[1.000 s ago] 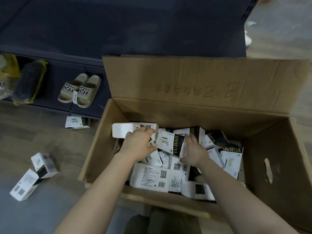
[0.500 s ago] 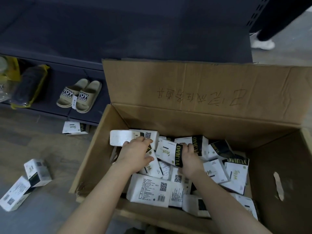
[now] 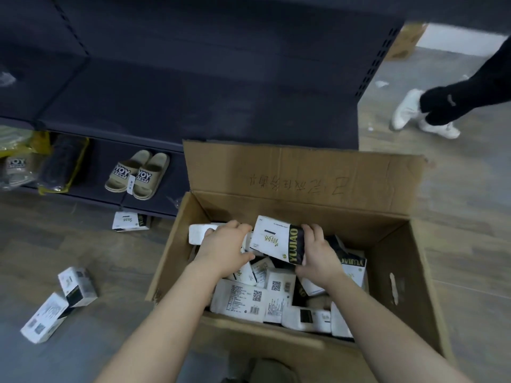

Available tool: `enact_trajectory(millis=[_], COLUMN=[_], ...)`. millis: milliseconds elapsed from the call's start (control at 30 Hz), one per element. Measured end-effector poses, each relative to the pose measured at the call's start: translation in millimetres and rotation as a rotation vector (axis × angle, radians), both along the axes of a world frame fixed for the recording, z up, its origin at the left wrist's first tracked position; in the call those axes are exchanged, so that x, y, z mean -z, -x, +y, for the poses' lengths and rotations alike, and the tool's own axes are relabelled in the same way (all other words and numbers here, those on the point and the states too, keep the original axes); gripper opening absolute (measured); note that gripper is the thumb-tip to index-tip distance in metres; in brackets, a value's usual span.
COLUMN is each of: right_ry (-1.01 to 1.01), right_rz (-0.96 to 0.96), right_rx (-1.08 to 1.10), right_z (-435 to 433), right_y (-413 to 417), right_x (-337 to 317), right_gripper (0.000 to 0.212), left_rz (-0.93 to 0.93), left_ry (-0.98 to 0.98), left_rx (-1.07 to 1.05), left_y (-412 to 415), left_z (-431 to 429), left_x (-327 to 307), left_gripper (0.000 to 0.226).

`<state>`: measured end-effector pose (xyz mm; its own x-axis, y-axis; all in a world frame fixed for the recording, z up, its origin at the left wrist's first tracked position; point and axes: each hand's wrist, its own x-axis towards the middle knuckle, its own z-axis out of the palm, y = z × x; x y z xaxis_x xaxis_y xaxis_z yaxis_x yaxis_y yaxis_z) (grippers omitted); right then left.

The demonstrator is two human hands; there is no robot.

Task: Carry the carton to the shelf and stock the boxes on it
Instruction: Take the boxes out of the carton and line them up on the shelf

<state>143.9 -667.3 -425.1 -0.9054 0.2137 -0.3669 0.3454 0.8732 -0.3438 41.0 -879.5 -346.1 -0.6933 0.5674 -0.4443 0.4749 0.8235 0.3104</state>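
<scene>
Head view: in the carton (image 3: 392,258) on the floor (image 3: 83,244) before the shelf (image 3: 193,106), we saw the right hand (image 3: 318,258) with fingers (image 3: 311,230) curled round a YUJIAO box (image 3: 276,239), the left hand (image 3: 224,250) gripping a white box (image 3: 197,233); we judged both light, stiff, crushable card, best held across flat faces.

Centre frame, the brown corrugated cardboard carton (image 3: 304,161) bears dark handwritten marks on its flap and holds small white cardboard boxes (image 3: 243,297) printed with black barcodes and QR squares, one white box with a black band and gold lettering (image 3: 276,239) among them. Upper left, the dark navy metal shelf (image 3: 193,100) carries beige slippers (image 3: 138,175) with black-and-white logo straps and a black item in a yellow-edged clear bag (image 3: 62,164). The grey-brown floor (image 3: 69,236) shows a wood-grain pattern.
</scene>
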Motion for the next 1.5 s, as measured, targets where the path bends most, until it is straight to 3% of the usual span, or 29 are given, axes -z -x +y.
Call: enact_trajectory(millis=[400,867,1233,1367,1500], right_ry=[-0.028,-0.179,-0.111,-0.079,0.156], right_rz=[0.236,0.537,0.648,0.661,0.696], right_rx=[-0.086,-0.207,-0.199,-0.217,0.080], right_z=[13,22,28,34,37], right_y=[-5,3,12,16,23], right_x=[-194,-339,-374,-370,-364], right_gripper=[0.098,0.097,0.091,0.089,0.091], left_rz=[0.140,0.354,0.490,0.402,0.337], left_ry=[-0.021,-0.168,-0.128,-0.115,-0.165], left_rx=[0.067,0.004,0.097,0.086,-0.035], left_y=[-10,13,26,33,41], left_z=[16,13,43,43,41], left_x=[-170,-305,-334,-333,-327], left_gripper=[0.068,0.085,0.069,0.053,0.047])
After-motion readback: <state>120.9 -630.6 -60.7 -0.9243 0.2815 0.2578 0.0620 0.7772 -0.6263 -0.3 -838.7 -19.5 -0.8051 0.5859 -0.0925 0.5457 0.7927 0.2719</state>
